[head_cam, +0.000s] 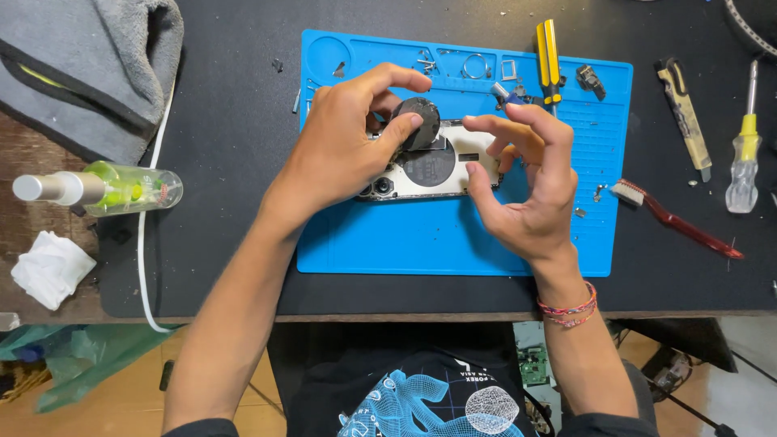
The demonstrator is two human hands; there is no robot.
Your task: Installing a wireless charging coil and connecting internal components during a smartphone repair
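- An opened phone [437, 174] lay on a blue mat [453, 235] in the upper middle of the frame, its long axis running left to right across the picture, with the camera lenses at its left end.
- The left hand [344, 150] came in from the lower left and rested over the left end of the phone; its thumb and forefinger were pinched on a dark round disc [417, 121] that stood tilted up from the phone's upper edge.
- The disc sat just above a matching dark round patch in the middle of the phone, touching the phone's body at its lower rim as far as could be seen.
- The right hand [526, 190] came in from the lower right and curled around the right end of the phone, thumb on the near edge and fingers bent over the far edge; whether it pressed firmly or only steadied could not be told.
- The left hand was the nearer one to the disc, already gripping it; the right hand stood just beside the disc, apart from it.
- A yellow screwdriver [549, 57] lay upright in the picture at the mat's top edge, above the right hand.
- A red brush [676, 222] lay on the dark table [235, 121] right of the mat, and a clear spray bottle [105, 188] lay on its side at the far left.
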